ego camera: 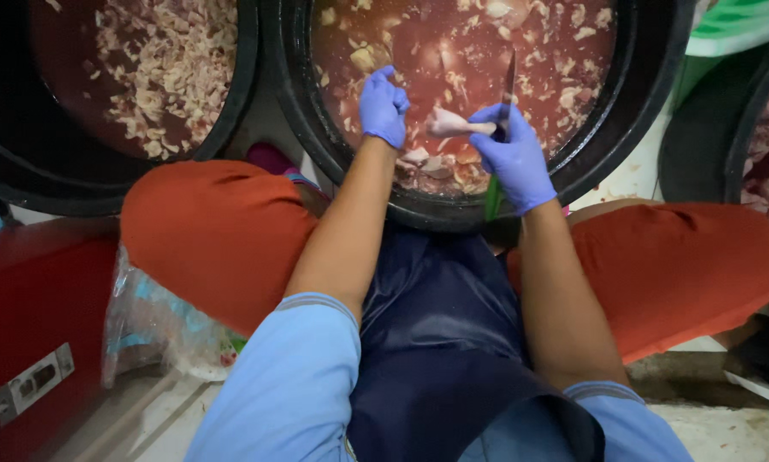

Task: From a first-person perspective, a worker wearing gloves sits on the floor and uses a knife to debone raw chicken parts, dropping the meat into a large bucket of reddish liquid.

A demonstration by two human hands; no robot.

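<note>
Head view puts my fingers (496,128) at the upper middle of the frame: those of my right hand (514,161), in a blue glove, are closed around the handle of a knife (508,90) whose blade points up the frame, and they also pinch the end of a pale piece of meat (446,124). My left hand (383,107), gloved the same, sits just left of that piece with its fingers curled shut; I cannot tell whether they grip anything. Both hands hover over a black tub (641,111) of reddish liquid with pale scraps floating in it. A second black tub (230,111) with similar contents fills the upper left. Lower down are my orange-clad knees (218,235), a dark apron (440,334), and a red box (34,316) at lower left.
</note>
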